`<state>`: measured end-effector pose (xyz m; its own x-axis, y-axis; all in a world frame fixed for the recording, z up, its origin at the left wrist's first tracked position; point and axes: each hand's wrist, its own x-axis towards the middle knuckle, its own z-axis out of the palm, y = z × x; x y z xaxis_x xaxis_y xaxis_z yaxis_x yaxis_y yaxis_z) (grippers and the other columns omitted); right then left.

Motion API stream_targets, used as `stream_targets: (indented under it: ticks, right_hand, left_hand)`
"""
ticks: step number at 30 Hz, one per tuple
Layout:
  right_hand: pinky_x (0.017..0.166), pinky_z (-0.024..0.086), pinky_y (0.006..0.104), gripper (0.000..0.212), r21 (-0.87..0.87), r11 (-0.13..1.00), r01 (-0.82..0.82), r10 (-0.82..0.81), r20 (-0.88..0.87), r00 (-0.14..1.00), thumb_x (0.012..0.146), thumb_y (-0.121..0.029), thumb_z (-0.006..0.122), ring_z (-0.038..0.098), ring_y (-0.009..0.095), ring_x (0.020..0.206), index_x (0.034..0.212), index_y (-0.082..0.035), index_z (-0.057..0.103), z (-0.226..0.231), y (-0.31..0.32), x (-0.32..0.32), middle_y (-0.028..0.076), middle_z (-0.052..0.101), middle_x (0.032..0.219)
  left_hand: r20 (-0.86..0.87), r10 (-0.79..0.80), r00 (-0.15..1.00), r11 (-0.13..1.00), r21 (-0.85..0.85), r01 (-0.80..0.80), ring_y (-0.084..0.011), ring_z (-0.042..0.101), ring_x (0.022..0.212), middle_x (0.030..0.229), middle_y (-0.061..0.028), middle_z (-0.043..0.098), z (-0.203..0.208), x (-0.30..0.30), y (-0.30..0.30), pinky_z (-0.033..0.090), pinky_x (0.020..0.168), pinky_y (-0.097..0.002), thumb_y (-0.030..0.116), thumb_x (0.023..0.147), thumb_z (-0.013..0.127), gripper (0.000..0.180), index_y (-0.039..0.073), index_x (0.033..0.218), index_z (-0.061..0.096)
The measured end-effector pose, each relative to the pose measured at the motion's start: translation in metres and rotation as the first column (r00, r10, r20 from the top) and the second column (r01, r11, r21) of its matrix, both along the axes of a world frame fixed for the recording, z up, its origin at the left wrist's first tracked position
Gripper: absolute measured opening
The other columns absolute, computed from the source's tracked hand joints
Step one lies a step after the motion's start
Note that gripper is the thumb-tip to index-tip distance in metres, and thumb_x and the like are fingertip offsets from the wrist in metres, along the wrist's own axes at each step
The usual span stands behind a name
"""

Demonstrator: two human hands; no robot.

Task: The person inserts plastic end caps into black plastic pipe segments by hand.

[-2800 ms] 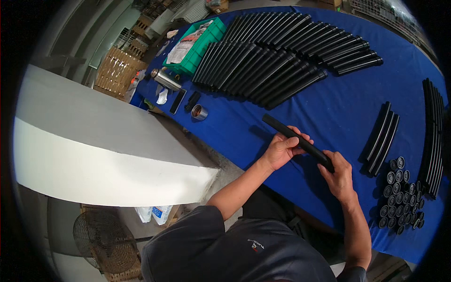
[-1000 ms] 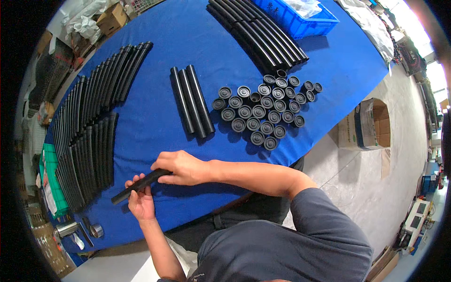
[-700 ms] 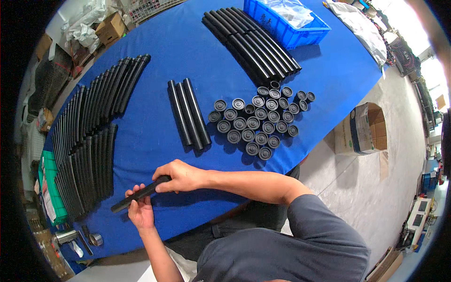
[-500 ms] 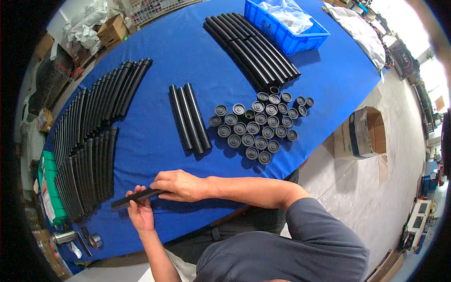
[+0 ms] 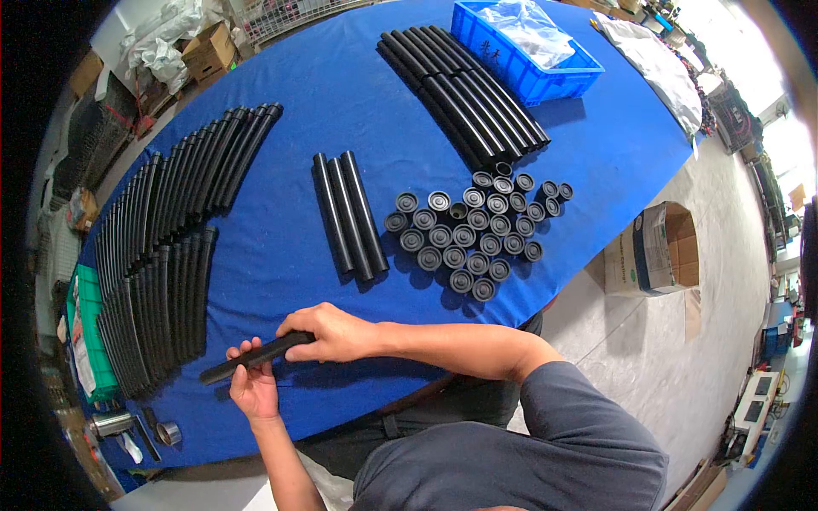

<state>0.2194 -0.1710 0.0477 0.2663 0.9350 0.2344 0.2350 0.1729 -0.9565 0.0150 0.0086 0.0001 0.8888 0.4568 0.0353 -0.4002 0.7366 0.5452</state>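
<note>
I hold one black tube (image 5: 234, 364) above the near edge of the blue table (image 5: 341, 94). My left hand (image 5: 254, 387) grips it from below near its middle. My right hand (image 5: 328, 332) closes over its right end. Three more black tubes (image 5: 348, 213) lie side by side in the middle of the table. Just right of them sits a cluster of several round black end caps (image 5: 473, 230), beyond my right hand's reach point.
Long rows of black tubes (image 5: 162, 247) fill the left of the table, another row (image 5: 464, 89) lies at the far side by a blue crate (image 5: 524, 47). A green box (image 5: 81, 336) and small metal parts (image 5: 166, 433) sit far left. An open cardboard box (image 5: 656, 251) stands on the floor.
The view swung from the table's other end to this side. Over the last second both hands kept the tube, drifting slightly toward me.
</note>
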Motion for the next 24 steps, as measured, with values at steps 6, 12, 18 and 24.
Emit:
stream_targets:
  ticks: [6,12,18,24]
  right_hand:
    - [0.072,0.052,0.0411,0.03,0.385,0.919,0.083,-0.192,0.254,0.948,0.084,-0.012,0.07,0.064,0.034,0.083,0.11,0.002,0.061,-0.016,0.004,-0.004,0.015,0.061,0.091]
    - [0.071,0.051,0.0427,0.032,-0.184,0.978,-0.103,0.047,-0.284,0.958,0.084,-0.014,0.071,0.062,0.036,0.083,0.111,0.001,0.06,0.003,-0.001,0.002,0.016,0.06,0.092]
    - [0.072,0.053,0.04,0.033,0.23,0.969,0.087,-0.123,0.147,0.982,0.084,-0.016,0.071,0.066,0.032,0.083,0.11,0.002,0.063,-0.015,0.005,-0.008,0.019,0.065,0.093]
    - [0.072,0.052,0.0404,0.033,-0.01,0.999,0.042,-0.042,0.043,0.998,0.085,-0.019,0.071,0.066,0.032,0.082,0.109,0.002,0.064,-0.014,0.0,0.0,0.02,0.065,0.09]
  left_hand:
    - [-0.102,0.059,0.993,0.998,-0.026,-0.062,-0.0366,0.05,0.13,0.131,-0.0218,0.057,0.006,0.006,-0.007,0.046,0.109,-0.0472,0.008,0.093,0.064,0.033,0.002,0.124,0.052]
    - [-0.083,0.045,0.996,0.999,-0.011,-0.046,-0.0352,0.051,0.129,0.13,-0.021,0.058,0.0,0.001,-0.002,0.045,0.11,-0.046,0.01,0.092,0.066,0.035,0.002,0.124,0.054]
    - [-0.07,0.071,0.995,0.997,-0.01,-0.072,-0.0348,0.049,0.131,0.133,-0.0199,0.057,0.004,0.0,0.0,0.046,0.109,-0.0473,0.006,0.092,0.064,0.035,0.003,0.127,0.055]
    - [-0.119,0.068,0.991,0.998,0.007,-0.068,-0.0366,0.051,0.129,0.13,-0.0226,0.058,0.009,0.011,-0.009,0.045,0.109,-0.0508,0.006,0.091,0.065,0.036,0.003,0.125,0.053]
